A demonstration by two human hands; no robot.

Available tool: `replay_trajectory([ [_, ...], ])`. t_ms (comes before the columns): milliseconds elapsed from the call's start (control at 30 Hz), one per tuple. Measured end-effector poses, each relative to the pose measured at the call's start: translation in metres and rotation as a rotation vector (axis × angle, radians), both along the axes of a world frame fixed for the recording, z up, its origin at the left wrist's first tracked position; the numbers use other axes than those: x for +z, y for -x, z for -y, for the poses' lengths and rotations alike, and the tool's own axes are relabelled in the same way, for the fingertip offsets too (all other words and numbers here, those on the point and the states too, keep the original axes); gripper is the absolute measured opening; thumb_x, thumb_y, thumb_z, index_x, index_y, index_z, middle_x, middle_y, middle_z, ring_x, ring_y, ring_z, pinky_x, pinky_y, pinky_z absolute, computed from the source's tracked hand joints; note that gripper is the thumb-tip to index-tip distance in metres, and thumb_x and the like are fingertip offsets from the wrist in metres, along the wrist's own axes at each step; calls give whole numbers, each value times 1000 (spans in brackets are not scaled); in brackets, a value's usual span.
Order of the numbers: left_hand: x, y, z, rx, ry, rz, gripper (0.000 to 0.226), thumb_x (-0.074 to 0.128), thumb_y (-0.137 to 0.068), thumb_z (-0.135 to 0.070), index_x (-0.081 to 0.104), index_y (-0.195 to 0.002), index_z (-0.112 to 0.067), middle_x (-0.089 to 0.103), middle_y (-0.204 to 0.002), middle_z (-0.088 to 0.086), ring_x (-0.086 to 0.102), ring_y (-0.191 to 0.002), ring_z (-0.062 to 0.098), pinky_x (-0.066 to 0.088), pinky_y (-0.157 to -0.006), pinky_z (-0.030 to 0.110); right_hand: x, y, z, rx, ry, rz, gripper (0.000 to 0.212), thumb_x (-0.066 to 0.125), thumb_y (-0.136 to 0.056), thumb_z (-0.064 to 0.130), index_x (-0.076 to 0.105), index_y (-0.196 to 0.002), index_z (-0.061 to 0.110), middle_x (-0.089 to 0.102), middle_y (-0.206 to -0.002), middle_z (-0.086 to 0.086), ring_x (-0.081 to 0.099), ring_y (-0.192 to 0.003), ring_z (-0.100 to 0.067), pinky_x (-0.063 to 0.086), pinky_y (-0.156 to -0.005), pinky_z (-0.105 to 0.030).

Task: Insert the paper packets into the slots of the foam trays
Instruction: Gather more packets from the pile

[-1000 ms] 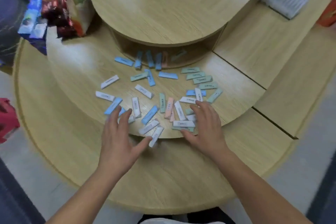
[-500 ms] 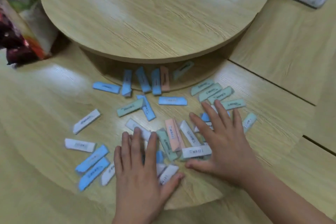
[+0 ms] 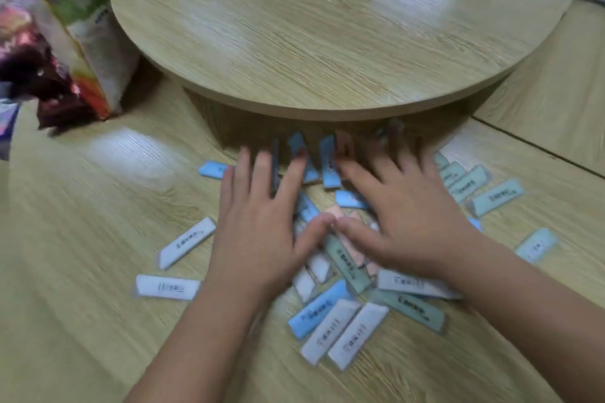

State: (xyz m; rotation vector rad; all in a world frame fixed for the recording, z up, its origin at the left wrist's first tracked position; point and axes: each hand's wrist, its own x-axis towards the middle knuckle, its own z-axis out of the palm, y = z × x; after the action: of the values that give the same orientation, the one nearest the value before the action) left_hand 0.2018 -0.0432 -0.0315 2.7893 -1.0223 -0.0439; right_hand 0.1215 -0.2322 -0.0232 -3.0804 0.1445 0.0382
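Flat hands over scattered packets

The left hand and right hand lie flat over the middle of the paper packets and hide those beneath. The print on every packet is too blurred to read. The left edge cuts off the snack bags, and the top edge cuts off the round upper shelf.

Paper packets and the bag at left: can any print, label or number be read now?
Paper packets: a short dark printed line on most, too blurred to read.
Bag: small dark print on its side, too blurred to read.
No other text shows.
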Motion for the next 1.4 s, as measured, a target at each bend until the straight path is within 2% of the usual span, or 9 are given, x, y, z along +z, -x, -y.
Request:
replay_trajectory([
  [100,-7,-19,1,-38,-69,-12,77,18,-91,-72,32,-152,-27,38,-144,12,31,-134,37,23,-115,52,-8,-20,-4,-9,23,-29,73,26,-87,69,28,-152,35,28,-157,-1,27,-139,-40,23,-109,-62],
  [300,1,-11,3,-118,-82,-77,75,16,-91,-70,30,-152,-29,26,-157,5,25,-142,30,20,-117,50,1,-9,-3,149,-90,-40,68,41,-89,57,33,-150,28,35,-151,-6,33,-135,-32,30,-111,-49],
  [500,2,23,-30,-213,-113,-212,83,-6,-84,-77,4,-157,-40,-15,-165,-10,-15,-152,16,-7,-123,40,0,40,-11,269,-264,-111,71,34,-92,63,22,-155,32,11,-164,2,4,-151,-14,19,-121,-37],
  [567,4,28,-36,-252,-114,-233,85,-9,-84,-77,10,-157,-39,-11,-165,-12,-17,-152,15,-5,-123,42,0,52,-12,296,-292,-118,68,32,-94,65,23,-154,35,7,-165,7,-2,-151,-9,19,-121,-37],
  [700,12,35,-46,-230,30,-258,75,12,-93,-72,30,-154,-32,11,-166,-7,-2,-154,17,13,-122,50,10,71,10,295,-291,54,57,42,-95,58,46,-144,28,30,-160,2,18,-150,-19,28,-117,-45],
  [833,16,53,-41,-168,85,-207,85,24,-88,-79,39,-151,-24,21,-164,4,11,-153,29,20,-118,54,19,97,86,190,-203,98,91,53,-80,78,32,-152,26,21,-163,-4,14,-152,-26,27,-114,-60],
  [1000,15,83,2,-322,2,-90,102,27,-75,-92,34,-151,-25,26,-161,15,20,-148,42,17,-110,60,10,90,155,400,23,-63,115,52,-72,87,19,-157,17,12,-164,-15,12,-151,-36,24,-115,-62],
  [1167,2,99,40,-359,-127,-106,119,42,-60,-95,30,-155,-26,17,-164,14,11,-151,38,20,-111,65,-17,59,152,538,-61,-88,113,50,-73,87,19,-157,17,15,-163,-15,17,-150,-33,27,-113,-59],
  [1400,-9,93,46,-320,-147,-91,108,46,-67,-87,30,-155,-28,18,-164,14,9,-152,37,20,-114,67,-20,29,142,634,-102,-58,115,51,-70,88,26,-155,15,32,-153,-16,34,-139,-33,28,-114,-49],
])
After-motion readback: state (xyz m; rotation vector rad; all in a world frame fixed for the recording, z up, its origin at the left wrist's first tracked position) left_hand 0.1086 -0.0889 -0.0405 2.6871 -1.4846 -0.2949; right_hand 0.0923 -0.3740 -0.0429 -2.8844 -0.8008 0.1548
